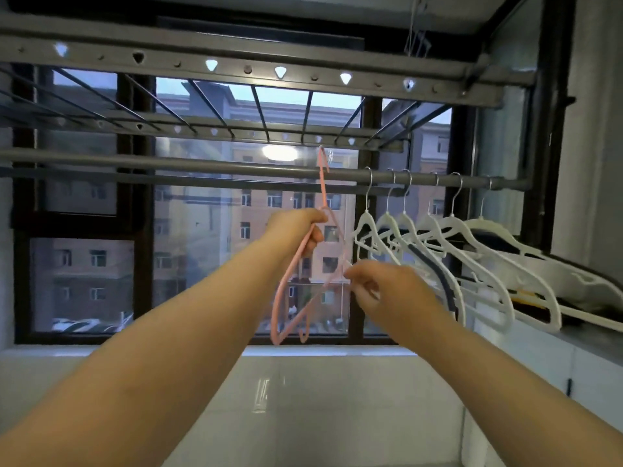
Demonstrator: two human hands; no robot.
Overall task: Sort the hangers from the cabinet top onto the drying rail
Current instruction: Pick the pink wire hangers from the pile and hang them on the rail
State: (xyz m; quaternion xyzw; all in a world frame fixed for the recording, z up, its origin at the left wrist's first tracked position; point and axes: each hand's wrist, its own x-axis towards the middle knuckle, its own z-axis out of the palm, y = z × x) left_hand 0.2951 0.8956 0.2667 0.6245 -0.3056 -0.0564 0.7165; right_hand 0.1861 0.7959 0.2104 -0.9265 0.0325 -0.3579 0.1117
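Note:
A thin pink hanger (286,291) is held up in front of the grey drying rail (202,165). Its hook tip rises just above the rail. My left hand (300,230) grips the hanger near its neck and upper arm. My right hand (381,288) pinches the hanger's other arm lower down. Several white hangers (448,237) with metal hooks hang in a row on the right part of the rail. More hangers (539,298), white and dark, lie on the cabinet top (593,338) at the right.
A grey ceiling drying rack (236,72) with punched holes spans the top, with a barred section behind it. A dark-framed window (135,230) fills the back wall above a white tiled sill. The rail's left half carries nothing.

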